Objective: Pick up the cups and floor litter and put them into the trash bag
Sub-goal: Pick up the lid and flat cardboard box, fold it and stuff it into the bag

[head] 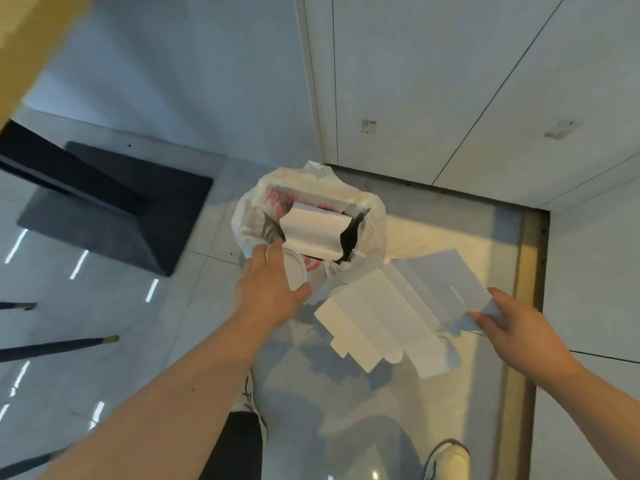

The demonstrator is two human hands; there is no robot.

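A white plastic trash bag [375, 216] with red print stands open on the floor by the wall. A folded white carton [313, 228] sticks out of its mouth. My left hand [268, 289] is at the bag's near rim, gripping the rim together with a white cup [294, 271] that has a red mark. My right hand [519, 327] pinches the right end of a flattened white cardboard box [391, 313], which hangs just in front of the bag, above the floor.
A dark table base [114, 206] sits on the glossy floor at the left, with thin dark chair legs [59, 346] nearer me. White wall panels [450, 91] rise behind the bag. My shoes [446, 460] show at the bottom.
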